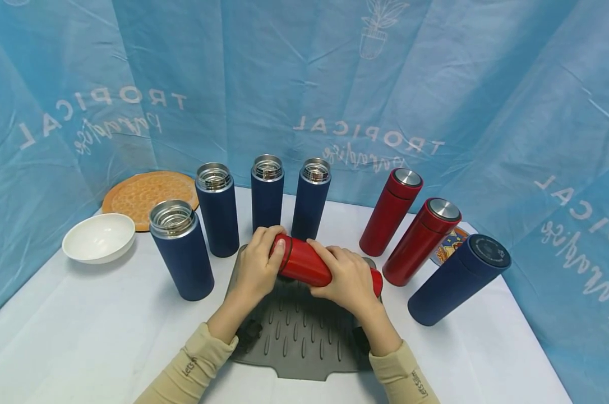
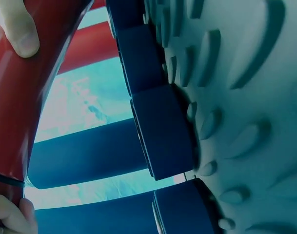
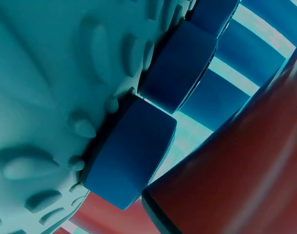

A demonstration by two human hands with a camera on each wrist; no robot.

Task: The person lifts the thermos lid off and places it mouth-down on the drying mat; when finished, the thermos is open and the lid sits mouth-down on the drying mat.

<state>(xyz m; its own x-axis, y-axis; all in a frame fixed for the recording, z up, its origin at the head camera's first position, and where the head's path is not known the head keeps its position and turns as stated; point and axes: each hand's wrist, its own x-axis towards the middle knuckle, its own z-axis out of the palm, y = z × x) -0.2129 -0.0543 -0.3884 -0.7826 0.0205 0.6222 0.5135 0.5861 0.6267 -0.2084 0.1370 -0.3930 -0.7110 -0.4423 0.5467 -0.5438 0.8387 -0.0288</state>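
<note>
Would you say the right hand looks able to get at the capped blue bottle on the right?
Probably not just now: the right hand grips a red bottle. Once freed, it likely could, as nothing seems to block the near side of the capped blue bottle.

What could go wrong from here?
The left hand and right hand hold the held red bottle tipped on its side: if its seamed end came loose, any contents could spill.
The uncapped navy bottles stand just beyond; a slip might topple one.
</note>
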